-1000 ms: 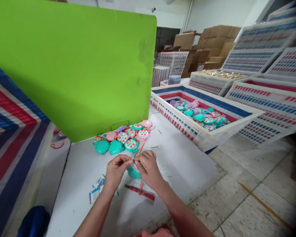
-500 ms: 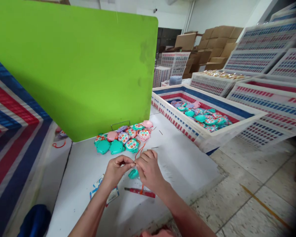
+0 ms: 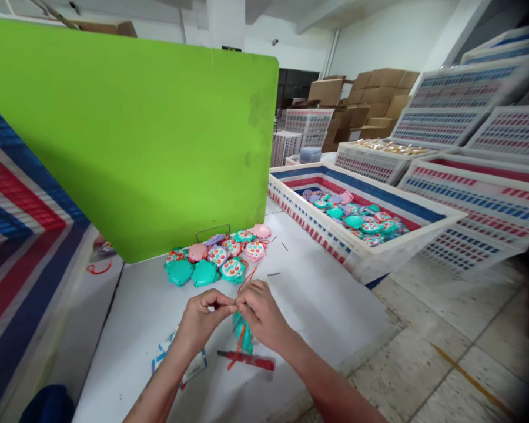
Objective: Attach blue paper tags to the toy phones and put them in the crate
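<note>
Thumb and fingers of my left hand (image 3: 203, 314) and my right hand (image 3: 262, 314) are closed in a pinch, their tips meeting over the table. An orange cord (image 3: 247, 278) runs up and away from the pinch, though its part between the fingertips is hidden. Just below hangs a teal toy (image 3: 243, 336), partly covered by my right hand, with more orange cord in front of it. Under the toy lies a red-handled tool (image 3: 260, 362) with a thin dark tip. Blue-and-white printed cards (image 3: 196, 367) lie partly beneath my left forearm.
Several teal, pink and purple animal-shaped toys (image 3: 205, 273) are grouped against the green board (image 3: 171, 147). Thin metal pins (image 3: 274, 274) lie on the white table (image 3: 326, 305). At the right, a crate (image 3: 357, 244) holds more toys; stacked crates (image 3: 476, 200) stand beyond.
The teal toy now hangs lower and more upright under my hands, with orange cord in front of it. My hands stay pinched together; the view has tilted up slightly.
</note>
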{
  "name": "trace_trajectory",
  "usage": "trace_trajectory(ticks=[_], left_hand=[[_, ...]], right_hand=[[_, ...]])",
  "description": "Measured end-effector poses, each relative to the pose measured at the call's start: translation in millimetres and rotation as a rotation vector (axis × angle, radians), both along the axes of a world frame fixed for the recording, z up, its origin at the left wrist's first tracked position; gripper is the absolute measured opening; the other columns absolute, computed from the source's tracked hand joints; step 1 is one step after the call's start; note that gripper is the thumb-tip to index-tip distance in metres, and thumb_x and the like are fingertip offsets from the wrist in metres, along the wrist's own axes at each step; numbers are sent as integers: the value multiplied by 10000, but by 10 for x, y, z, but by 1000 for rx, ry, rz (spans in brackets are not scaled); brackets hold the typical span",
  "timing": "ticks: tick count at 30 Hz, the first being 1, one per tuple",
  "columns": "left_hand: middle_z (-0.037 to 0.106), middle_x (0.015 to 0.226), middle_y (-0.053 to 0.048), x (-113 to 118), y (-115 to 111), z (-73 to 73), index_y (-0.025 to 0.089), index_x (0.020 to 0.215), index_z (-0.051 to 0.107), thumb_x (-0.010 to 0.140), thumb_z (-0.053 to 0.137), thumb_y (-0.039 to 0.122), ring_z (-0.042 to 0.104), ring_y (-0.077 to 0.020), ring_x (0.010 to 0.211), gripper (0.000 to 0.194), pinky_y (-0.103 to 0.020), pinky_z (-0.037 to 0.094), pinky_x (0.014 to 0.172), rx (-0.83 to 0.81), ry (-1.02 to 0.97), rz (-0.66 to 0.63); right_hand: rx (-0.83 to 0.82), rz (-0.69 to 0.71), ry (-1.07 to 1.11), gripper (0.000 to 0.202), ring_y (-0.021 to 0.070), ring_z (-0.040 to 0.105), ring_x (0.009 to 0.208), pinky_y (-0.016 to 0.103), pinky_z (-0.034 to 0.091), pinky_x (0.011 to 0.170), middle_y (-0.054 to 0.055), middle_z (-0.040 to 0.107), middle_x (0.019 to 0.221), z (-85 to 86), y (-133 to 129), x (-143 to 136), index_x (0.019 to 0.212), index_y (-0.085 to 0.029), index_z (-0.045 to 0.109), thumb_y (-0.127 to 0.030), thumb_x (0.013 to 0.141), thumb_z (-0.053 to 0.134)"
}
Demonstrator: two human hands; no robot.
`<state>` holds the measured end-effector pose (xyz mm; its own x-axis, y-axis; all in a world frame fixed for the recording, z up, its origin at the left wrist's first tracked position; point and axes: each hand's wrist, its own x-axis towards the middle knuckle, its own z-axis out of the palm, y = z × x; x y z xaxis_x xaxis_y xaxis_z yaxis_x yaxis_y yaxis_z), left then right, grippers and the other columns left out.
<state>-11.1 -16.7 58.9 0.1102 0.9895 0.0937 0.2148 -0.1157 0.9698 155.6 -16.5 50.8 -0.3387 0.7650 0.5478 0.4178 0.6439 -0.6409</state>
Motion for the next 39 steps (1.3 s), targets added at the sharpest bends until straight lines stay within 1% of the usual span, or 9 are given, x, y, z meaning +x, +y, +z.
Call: trace_trajectory(ticks=[6, 11, 15, 21, 25, 28, 31, 35, 39], left_hand=[[634, 619, -9, 38, -2, -60, 145, 658, 662, 631, 739, 350, 551, -121, 581, 220, -219, 466, 563, -77, -157, -15], [652, 707, -16, 116, 3, -174, 166, 855, 689, 663, 711, 408, 569, -142, 619, 310, -248, 491, 595, -33, -2, -9], [680, 884, -33, 148, -5, -314, 233, 1082, 649, 694, 681, 386, 602, -167, 712, 418, -288, 507, 692, 77, 199, -25], [694, 892, -49, 13, -6, -531, 233, 927, 695, 766, 583, 351, 623, -187, 738, 228, -303, 501, 711, 102, 370, -112], [690, 920, -67, -68, 33, -595, 205, 955, 683, 783, 542, 347, 622, -201, 780, 264, -321, 487, 743, 97, 450, -58], [684, 907, -80, -79, 67, -648, 176, 976, 673, 801, 510, 321, 616, -209, 795, 280, -324, 467, 751, 45, 548, -65], [680, 919, -96, -38, 91, -718, 152, 1001, 667, 818, 484, 271, 609, -220, 840, 285, -325, 447, 774, -8, 659, -106], [680, 930, -87, 84, 80, -779, 164, 1000, 667, 814, 488, 218, 596, -219, 886, 264, -313, 428, 795, -37, 760, -194], [676, 860, -45, 179, 14, -782, 208, 884, 691, 732, 608, 236, 589, -214, 857, 175, -284, 418, 759, -55, 778, -298]], right_hand=[[25, -34, 57, 139, 180, 503, 806, 362, 357, 820, 2, 565, 720, 7, -41, 1, 731, -208, 504, -181, 858, 456], [-87, -71, 138, 152, 174, 530, 783, 331, 394, 786, 0, 579, 718, -39, -45, 72, 702, -207, 527, -202, 847, 482], [-132, -180, 147, 169, 165, 574, 740, 290, 430, 706, 7, 621, 729, 14, 293, 455, 700, -208, 564, -196, 840, 470], [158, -649, -35, 205, 221, 563, 772, 378, 400, 789, 65, 638, 727, 658, 1124, 1585, 665, -195, 578, -223, 815, 442], [442, -1072, -38, 239, 292, 495, 1001, 478, 303, 912, 139, 625, 970, 1001, 1202, 1952, 932, -146, 618, -253, 848, 422], [488, -959, -82, 271, 277, 494, 1041, 451, 323, 928, 142, 608, 1058, 761, 987, 1744, 1050, -142, 586, -258, 861, 431], [289, -660, -94, 227, 236, 540, 982, 405, 371, 912, 98, 645, 985, 180, 651, 1281, 980, -181, 615, -199, 866, 420], [-47, -445, 18, 267, 211, 554, 950, 376, 418, 864, 71, 664, 940, -588, 229, 696, 911, -200, 643, -124, 859, 393], [-259, -331, 126, 274, 188, 573, 929, 339, 447, 832, 55, 656, 940, -906, -33, 372, 931, -210, 645, -121, 865, 395]])
